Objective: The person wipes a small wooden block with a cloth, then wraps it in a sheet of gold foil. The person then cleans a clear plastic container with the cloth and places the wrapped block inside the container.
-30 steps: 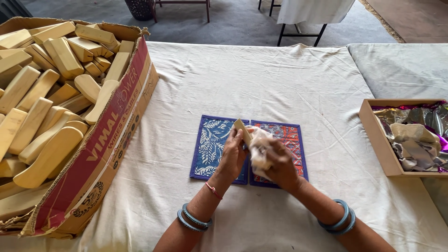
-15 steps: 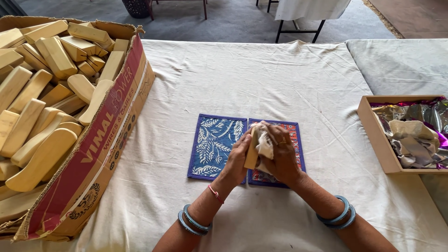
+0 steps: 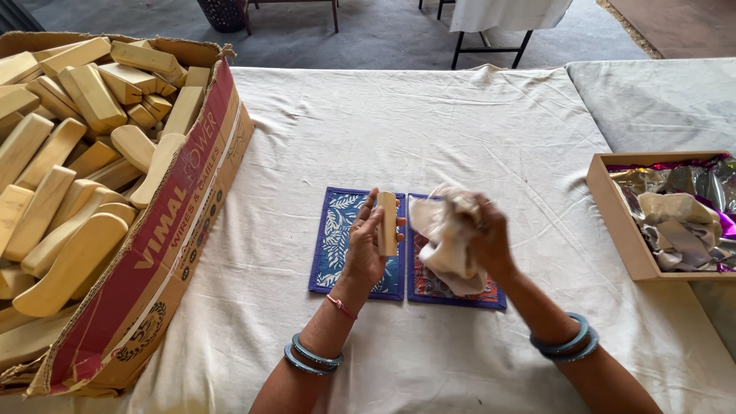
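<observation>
We see the left hand (image 3: 366, 247) with its fingers grasping a small pale wooden block (image 3: 388, 223), held upright above two blue patterned fabric mats (image 3: 337, 245) lying side by side on the white-clothed worktop (image 3: 429, 130). Just right of it, the right hand (image 3: 484, 234) has its fingers clenched around a crumpled cream cloth (image 3: 443, 244). A red cardboard box of wooden blocks (image 3: 100, 199) stands far left, a shallow wooden tray of rags (image 3: 613, 207) at the right.
</observation>
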